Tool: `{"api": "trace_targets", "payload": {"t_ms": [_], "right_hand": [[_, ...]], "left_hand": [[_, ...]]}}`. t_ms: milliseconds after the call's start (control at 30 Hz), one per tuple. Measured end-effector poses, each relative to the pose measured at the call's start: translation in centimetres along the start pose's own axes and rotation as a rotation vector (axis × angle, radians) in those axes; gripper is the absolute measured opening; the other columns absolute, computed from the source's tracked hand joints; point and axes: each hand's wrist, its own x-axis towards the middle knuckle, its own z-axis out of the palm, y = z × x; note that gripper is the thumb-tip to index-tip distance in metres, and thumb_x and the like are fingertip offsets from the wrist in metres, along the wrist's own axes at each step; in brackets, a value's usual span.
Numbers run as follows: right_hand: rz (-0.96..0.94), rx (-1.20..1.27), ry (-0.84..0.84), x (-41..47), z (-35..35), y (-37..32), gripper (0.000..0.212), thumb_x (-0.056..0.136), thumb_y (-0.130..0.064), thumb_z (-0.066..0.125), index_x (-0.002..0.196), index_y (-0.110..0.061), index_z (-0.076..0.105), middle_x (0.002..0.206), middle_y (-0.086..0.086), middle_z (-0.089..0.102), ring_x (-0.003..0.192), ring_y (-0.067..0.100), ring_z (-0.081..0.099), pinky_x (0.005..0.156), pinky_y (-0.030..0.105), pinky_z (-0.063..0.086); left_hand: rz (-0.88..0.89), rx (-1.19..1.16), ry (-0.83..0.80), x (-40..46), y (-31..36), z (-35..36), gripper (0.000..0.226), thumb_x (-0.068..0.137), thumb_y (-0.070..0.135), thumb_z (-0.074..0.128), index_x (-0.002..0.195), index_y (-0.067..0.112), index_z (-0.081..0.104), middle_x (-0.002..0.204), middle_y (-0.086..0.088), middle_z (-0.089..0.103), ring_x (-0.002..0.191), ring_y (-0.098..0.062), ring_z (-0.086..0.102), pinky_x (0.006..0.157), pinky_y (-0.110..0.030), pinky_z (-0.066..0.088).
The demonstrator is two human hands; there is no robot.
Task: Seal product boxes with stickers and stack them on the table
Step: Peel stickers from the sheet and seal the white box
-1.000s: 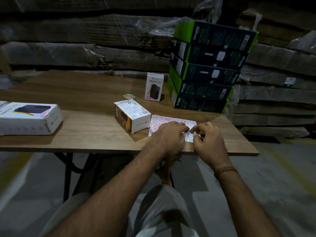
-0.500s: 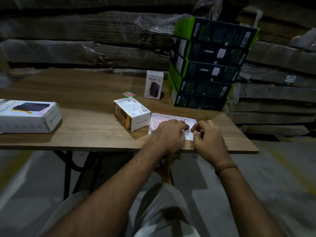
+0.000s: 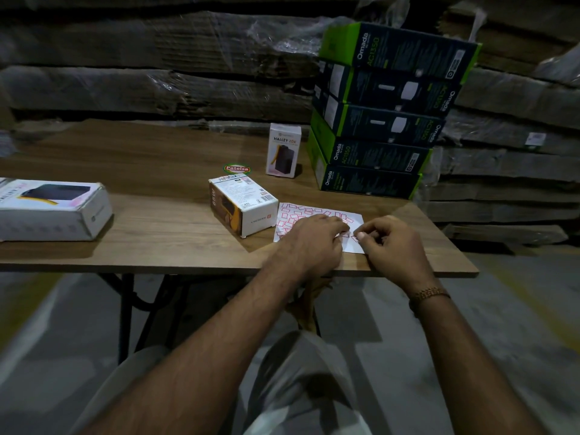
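Just right of the middle of the frame lies the sticker sheet, flat on the wooden table near its front edge. Our left hand rests on the sheet with the fingers bent down on the paper, and we judge that it holds the sheet still. Our right hand has the fingers curled, thumb against forefinger at the sheet's right edge; we think it pinches one sticker, but the sticker itself is too small to see.

The stickers look thin and limp, so we expect them to curl and stick to the skin; it is better to take one by a corner with the nail.

The small product box lies on its side just left of the sheet. It is probably light and stiff cardboard that may slide, so we should hold it by the long sides while pressing the seal over the flap.
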Motion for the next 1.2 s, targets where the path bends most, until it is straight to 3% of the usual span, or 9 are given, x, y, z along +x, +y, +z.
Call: {"api": "trace_targets", "payload": {"t_ms": [167, 267, 433, 567, 833, 1200], "right_hand": [[-0.027, -0.170, -0.152, 1.7, -0.8, -1.0, 0.008, 0.091, -0.017, 0.077, 0.085, -0.022, 0.076, 0.090, -0.004, 0.066, 0.077, 0.003, 0.057, 0.059, 0.009, 0.034], [-0.052, -0.214, -0.204, 2.4, -0.8, -1.1, 0.011, 0.093, -0.015, 0.074, 0.086, -0.024, 0.073, 0.089, -0.004, 0.066, 0.079, 0.005, 0.057, 0.062, 0.018, 0.038], [-0.095, -0.276, -0.177, 2.0, 0.2, -0.1, 0.006, 0.097, -0.019, 0.068, 0.098, -0.025, 0.068, 0.098, 0.003, 0.057, 0.092, 0.024, 0.059, 0.078, 0.040, 0.050], [-0.099, -0.332, -0.182, 1.6, 0.5, 0.1, 0.007, 0.104, -0.026, 0.059, 0.108, -0.024, 0.064, 0.106, 0.006, 0.055, 0.099, 0.028, 0.058, 0.084, 0.047, 0.053], [-0.104, -0.347, -0.215, 1.5, 0.3, 0.2, 0.007, 0.108, -0.030, 0.050, 0.108, -0.029, 0.057, 0.108, 0.004, 0.054, 0.099, 0.028, 0.056, 0.084, 0.047, 0.052], [-0.116, -0.277, -0.230, 1.5, -0.2, 0.3, 0.006, 0.105, -0.028, 0.056, 0.104, -0.034, 0.056, 0.105, -0.003, 0.054, 0.097, 0.021, 0.056, 0.085, 0.046, 0.053]], "left_hand": [[-0.009, -0.007, -0.010, 0.0, 0.1, -0.2, 0.046, 0.105, 0.022, 0.052, 0.150, 0.021, 0.059, 0.155, 0.000, 0.057, 0.144, -0.019, 0.048, 0.123, -0.043, 0.038], [-0.014, -0.008, -0.022, 0.0, 0.1, -0.2, 0.045, 0.105, 0.021, 0.052, 0.150, 0.022, 0.059, 0.153, 0.000, 0.059, 0.141, -0.019, 0.050, 0.121, -0.042, 0.039], [-0.030, -0.026, 0.007, 0.1, -0.1, 0.2, 0.042, 0.101, 0.021, 0.052, 0.141, 0.021, 0.066, 0.142, -0.003, 0.066, 0.131, -0.022, 0.057, 0.113, -0.047, 0.046], [-0.028, -0.021, -0.004, 0.1, 0.1, -0.1, 0.043, 0.103, 0.021, 0.052, 0.144, 0.021, 0.064, 0.147, -0.002, 0.064, 0.136, -0.021, 0.055, 0.116, -0.045, 0.044], [-0.029, 0.000, -0.027, -0.1, 0.5, -0.5, 0.047, 0.106, 0.022, 0.051, 0.152, 0.022, 0.059, 0.162, 0.001, 0.051, 0.150, -0.018, 0.043, 0.126, -0.041, 0.034], [-0.042, 0.006, -0.058, -0.1, 0.5, -0.7, 0.047, 0.106, 0.024, 0.052, 0.154, 0.024, 0.057, 0.164, 0.001, 0.048, 0.152, -0.021, 0.040, 0.127, -0.046, 0.032]]}}
